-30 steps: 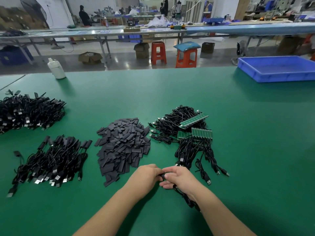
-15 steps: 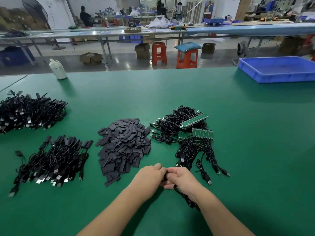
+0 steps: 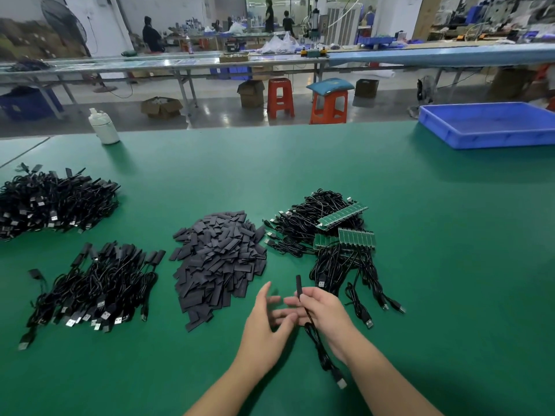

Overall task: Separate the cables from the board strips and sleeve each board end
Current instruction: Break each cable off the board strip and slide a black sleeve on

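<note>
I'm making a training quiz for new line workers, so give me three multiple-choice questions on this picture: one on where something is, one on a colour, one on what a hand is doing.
1. Where does the pile of loose black sleeves lie?
A. Inside the tray
B. On the green table, between two cable piles
C. On a stool

2. What colour is the tray at the far right of the table?
A. Blue
B. Red
C. White

3. What is the right hand doing?
A. Resting flat on the table
B. Holding a white bottle
C. Gripping a black cable with its sleeved end pointing up

Answers:
1 B: the sleeves sit on the table, with the sleeved cables to their left and the board strips with cables to their right.
2 A: its walls and floor are blue.
3 C: the cable runs through the fist, while the left hand is open beside it.
</note>
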`<state>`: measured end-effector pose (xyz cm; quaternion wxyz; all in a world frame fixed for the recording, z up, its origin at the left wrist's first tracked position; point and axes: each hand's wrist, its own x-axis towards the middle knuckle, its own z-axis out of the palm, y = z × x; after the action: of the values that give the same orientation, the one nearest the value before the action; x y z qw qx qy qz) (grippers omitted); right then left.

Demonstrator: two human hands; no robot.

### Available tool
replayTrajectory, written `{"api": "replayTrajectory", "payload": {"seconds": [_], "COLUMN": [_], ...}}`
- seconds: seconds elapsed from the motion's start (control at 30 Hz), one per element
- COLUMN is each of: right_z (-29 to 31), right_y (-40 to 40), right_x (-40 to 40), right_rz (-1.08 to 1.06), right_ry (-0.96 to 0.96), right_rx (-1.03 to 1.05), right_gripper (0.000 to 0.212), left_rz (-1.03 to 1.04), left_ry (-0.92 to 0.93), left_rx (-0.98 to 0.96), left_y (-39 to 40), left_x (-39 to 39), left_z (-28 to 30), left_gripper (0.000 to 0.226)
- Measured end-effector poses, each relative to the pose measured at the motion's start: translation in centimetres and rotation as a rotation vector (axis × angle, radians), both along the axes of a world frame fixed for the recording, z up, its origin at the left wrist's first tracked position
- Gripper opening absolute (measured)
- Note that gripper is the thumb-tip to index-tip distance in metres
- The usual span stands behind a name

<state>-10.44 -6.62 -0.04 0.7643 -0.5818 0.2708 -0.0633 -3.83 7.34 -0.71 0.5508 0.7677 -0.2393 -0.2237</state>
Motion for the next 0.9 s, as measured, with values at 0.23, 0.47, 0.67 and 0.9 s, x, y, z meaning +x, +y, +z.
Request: {"api": "replayTrajectory", "payload": {"seconds": [0.23, 0.47, 0.67, 0.9], "right_z": [4.1, 3.9, -1.4, -4.1], "right_y": [2.2, 1.7, 1.2, 2.8], "right_x": [1.8, 2.7, 1.6, 1.1], "right_rz": [-0.042, 0.020, 0.254, 0.186], "right_ry": [-0.099, 0.029, 0.210, 0.158], "right_rx": [0.063, -0.584, -1.239, -1.529], "right_gripper": [0.020, 0.024, 0.041, 0.031], "left_rz": [-0.086, 0.148, 0.444, 0.385], "left_ry": [0.284, 0.038, -0.478, -0.469], "left_rx": [-0.116, -0.069, 0.597, 0.999], "left_y": [-0.2, 2.5, 9.6, 13.1], "left_x": [0.0, 4.8, 16.3, 22.1], "left_z": [1.6, 5.1, 7.3, 4.4], "left_gripper": [0.013, 0.006, 0.031, 0.032]}}
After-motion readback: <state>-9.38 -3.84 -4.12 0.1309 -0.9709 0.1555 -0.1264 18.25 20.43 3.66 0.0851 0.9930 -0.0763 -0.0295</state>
